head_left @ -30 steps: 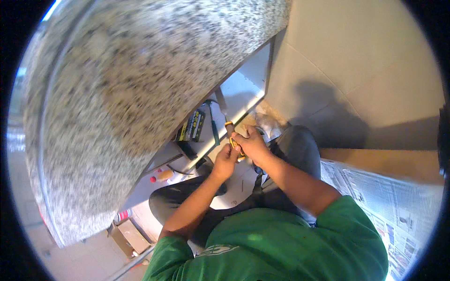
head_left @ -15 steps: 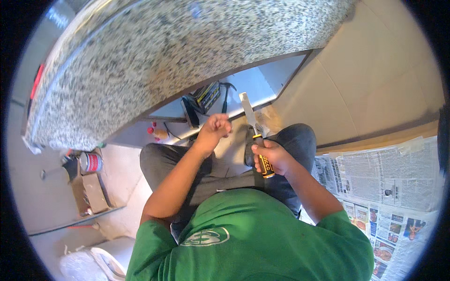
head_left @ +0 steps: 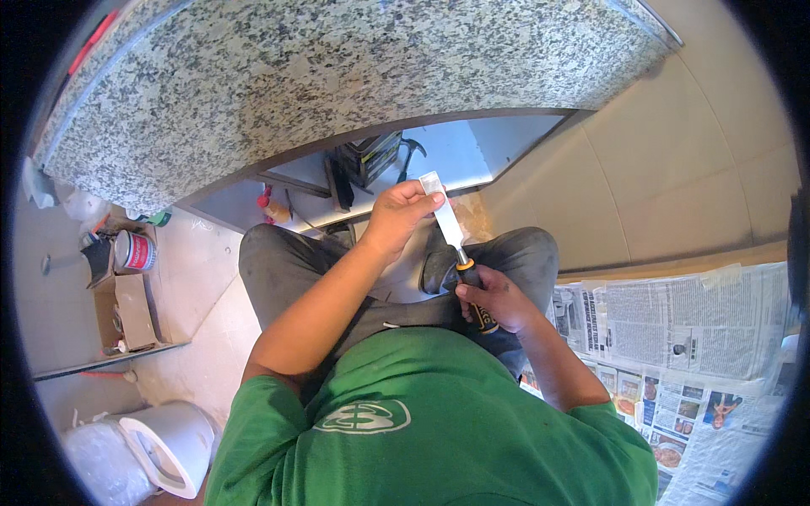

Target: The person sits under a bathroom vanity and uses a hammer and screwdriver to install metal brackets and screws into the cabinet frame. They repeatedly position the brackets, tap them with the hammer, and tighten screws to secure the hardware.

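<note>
A chisel (head_left: 448, 224) with a broad flat metal blade and a black and yellow handle is tilted up and away from me above my lap. My right hand (head_left: 501, 300) is wrapped round its handle. Near the blade's far end, my left hand (head_left: 396, 216) pinches the flat of the blade, with the thumb on top. Its other fingertips are partly hidden behind the blade. My bent knees in grey trousers lie on either side of the tool.
A speckled granite counter (head_left: 354, 76) overhangs a cabinet holding a claw hammer (head_left: 409, 160) and a black box (head_left: 371, 158). Taped newspaper (head_left: 658, 329) lies on the right. At left are a paint can (head_left: 135, 251), a cardboard box (head_left: 132, 312) and a white toilet (head_left: 173, 443).
My left hand, free and loosely curled before, has moved right and taken hold of the blade. The right hand keeps the handle. The view has shifted slightly.
</note>
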`<state>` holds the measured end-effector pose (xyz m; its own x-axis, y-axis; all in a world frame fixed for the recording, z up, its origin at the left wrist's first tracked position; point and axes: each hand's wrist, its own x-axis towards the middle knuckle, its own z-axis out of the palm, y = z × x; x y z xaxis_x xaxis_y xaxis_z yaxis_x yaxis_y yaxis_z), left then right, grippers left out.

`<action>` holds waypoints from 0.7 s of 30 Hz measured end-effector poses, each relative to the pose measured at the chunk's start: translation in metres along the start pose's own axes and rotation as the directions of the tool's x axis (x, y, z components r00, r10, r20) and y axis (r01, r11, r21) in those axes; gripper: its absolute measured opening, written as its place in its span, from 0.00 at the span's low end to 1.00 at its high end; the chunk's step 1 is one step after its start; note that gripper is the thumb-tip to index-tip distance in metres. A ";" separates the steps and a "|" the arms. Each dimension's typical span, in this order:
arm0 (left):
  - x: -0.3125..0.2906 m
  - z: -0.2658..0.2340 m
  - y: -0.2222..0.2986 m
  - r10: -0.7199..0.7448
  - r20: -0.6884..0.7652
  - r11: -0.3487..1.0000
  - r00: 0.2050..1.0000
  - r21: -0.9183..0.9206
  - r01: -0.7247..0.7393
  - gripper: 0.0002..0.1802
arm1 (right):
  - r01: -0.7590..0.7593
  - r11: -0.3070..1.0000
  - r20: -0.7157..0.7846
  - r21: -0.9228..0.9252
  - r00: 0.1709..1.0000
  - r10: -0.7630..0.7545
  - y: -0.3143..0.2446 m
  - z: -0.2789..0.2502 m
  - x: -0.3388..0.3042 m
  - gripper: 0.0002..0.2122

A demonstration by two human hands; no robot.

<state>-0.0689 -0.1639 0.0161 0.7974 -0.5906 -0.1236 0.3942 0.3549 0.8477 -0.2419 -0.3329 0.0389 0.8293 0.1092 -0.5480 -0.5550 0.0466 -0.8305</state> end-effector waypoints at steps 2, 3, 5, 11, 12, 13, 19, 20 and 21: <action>-0.003 -0.001 0.002 0.023 -0.018 1.000 1.000 0.010 -0.023 0.12 | 0.015 0.998 -0.004 -0.053 1.000 -0.015 0.002 -0.002 0.003 0.12; -0.003 -0.003 0.002 0.029 -0.027 0.999 0.999 0.021 -0.029 0.10 | 0.023 0.997 -0.006 -0.080 1.000 -0.023 0.002 -0.002 0.004 0.12; -0.004 -0.004 0.003 0.044 -0.039 0.998 0.998 0.048 -0.042 0.09 | 0.040 0.995 -0.009 -0.086 0.999 -0.041 0.001 -0.002 0.005 0.12; -0.001 -0.008 0.003 0.104 -0.080 0.991 0.991 0.086 -0.097 0.10 | 0.012 0.991 -0.038 -0.136 0.999 -0.017 -0.005 -0.003 0.003 0.12; 0.000 -0.008 0.002 0.110 -0.085 0.992 0.990 0.077 -0.103 0.10 | 0.016 0.990 -0.035 -0.141 0.999 -0.021 -0.005 -0.003 0.002 0.12; 0.001 -0.008 0.001 0.114 -0.089 0.992 0.990 0.067 -0.108 0.11 | 0.006 0.989 -0.040 -0.147 0.999 -0.012 -0.005 -0.004 0.002 0.11; 0.003 -0.013 -0.011 0.088 -0.170 0.996 0.981 0.035 -0.083 0.14 | -0.040 0.994 -0.009 -0.098 0.999 0.040 -0.008 -0.007 -0.003 0.10; 0.003 -0.015 -0.013 0.081 -0.179 0.997 0.980 0.012 -0.080 0.14 | -0.047 0.993 0.007 -0.106 0.999 0.048 -0.011 -0.008 -0.003 0.10; 0.002 -0.016 -0.014 0.074 -0.188 0.997 0.979 -0.011 -0.077 0.15 | -0.053 0.992 0.024 -0.114 0.998 0.056 -0.012 -0.009 -0.004 0.10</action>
<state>-0.0650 -0.1585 -0.0046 0.8961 -0.4158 -0.1554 0.3363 0.4074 0.8491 -0.2379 -0.3425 0.0501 0.7950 0.1351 -0.5914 -0.5873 -0.0730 -0.8061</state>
